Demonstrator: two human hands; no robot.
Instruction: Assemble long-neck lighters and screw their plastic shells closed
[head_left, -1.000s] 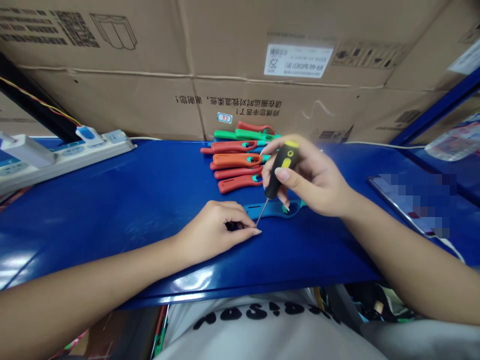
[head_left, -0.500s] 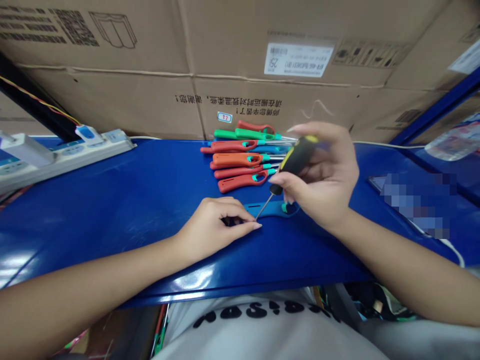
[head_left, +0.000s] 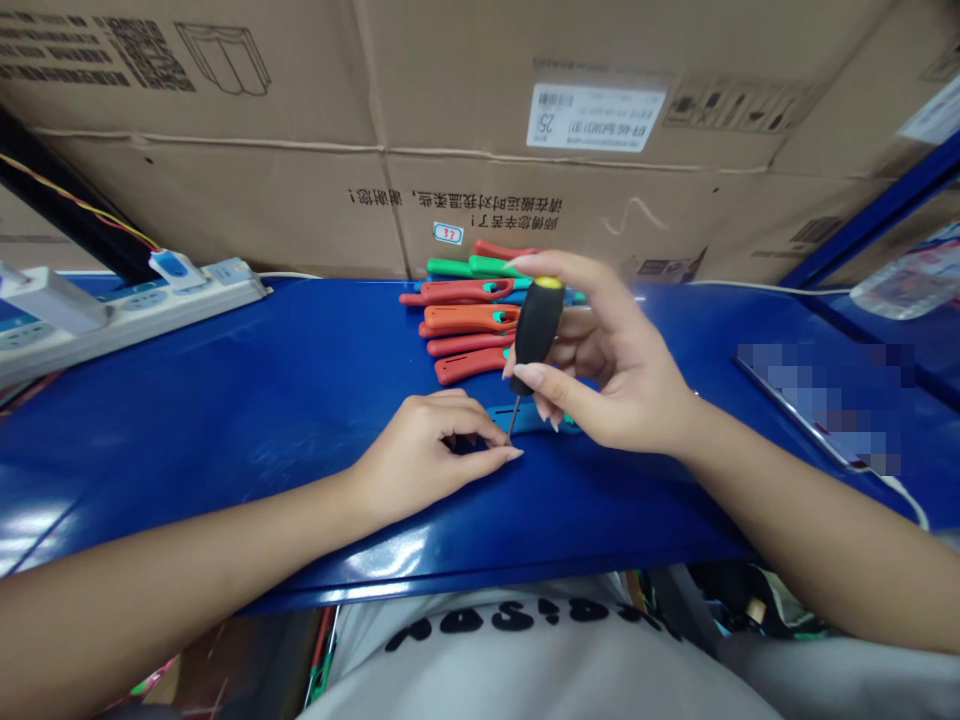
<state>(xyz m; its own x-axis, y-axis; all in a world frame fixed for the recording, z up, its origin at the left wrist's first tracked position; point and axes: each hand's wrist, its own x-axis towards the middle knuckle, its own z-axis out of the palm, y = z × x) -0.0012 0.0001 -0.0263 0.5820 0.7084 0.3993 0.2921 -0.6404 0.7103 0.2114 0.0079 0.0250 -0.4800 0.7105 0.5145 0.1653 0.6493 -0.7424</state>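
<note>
In the head view, my right hand (head_left: 615, 370) is closed around the black handle of a screwdriver (head_left: 536, 335) with a yellow end. The screwdriver stands nearly upright, its thin shaft pointing down to the fingertips of my left hand (head_left: 431, 450). A blue gas lighter (head_left: 517, 418) with a slot in its body lies flat on the table, partly behind my right fingers. My left hand rests on the table with thumb and fingers closed over the lighter's left end. What the screwdriver tip touches is too small to make out.
Behind the hands lies a group of long-nosed lighters, among them an orange lighter (head_left: 465, 318) and a green lighter (head_left: 454, 267). Cardboard boxes (head_left: 285, 210) stand along the back of the blue table (head_left: 225, 400). A power strip (head_left: 150, 300) lies left, a phone-like slab (head_left: 817, 410) right.
My right hand has shifted left and tipped the screwdriver from a rightward lean to nearly upright. Its tip stays by my left fingertips. My left hand and the blue lighter have hardly moved.
</note>
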